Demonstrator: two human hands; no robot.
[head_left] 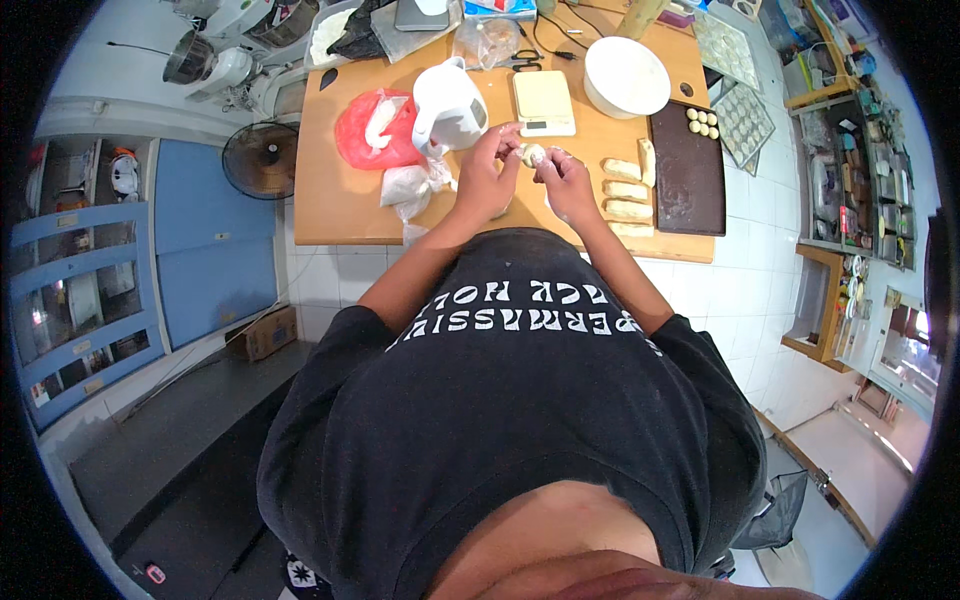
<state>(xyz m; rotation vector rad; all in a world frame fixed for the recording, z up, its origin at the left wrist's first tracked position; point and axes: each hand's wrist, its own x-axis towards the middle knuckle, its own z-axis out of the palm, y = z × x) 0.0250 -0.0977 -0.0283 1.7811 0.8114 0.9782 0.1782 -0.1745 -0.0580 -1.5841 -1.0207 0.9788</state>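
Observation:
My left hand (488, 172) and my right hand (568, 186) meet over the near part of the wooden table. Between their fingertips is a small pale piece of dough (532, 155), rounded and uneven on top, with the fingers of both hands closed on it. Just beyond it lies a kitchen scale (545, 98) with a pale yellow top. Several floured dough logs (626, 190) rest to the right of my right hand. Past them, a dark baking tray (690, 185) carries several small dough balls (702, 123) near its far end.
Left of my hands stand a white plastic jug (450, 105), a red plastic bag (362, 132) with white contents and a clear bag (408, 188) of white stuff. Behind the scale are black scissors (527, 60) and a large white bowl (627, 78). A fan (262, 160) stands beyond the table's left edge.

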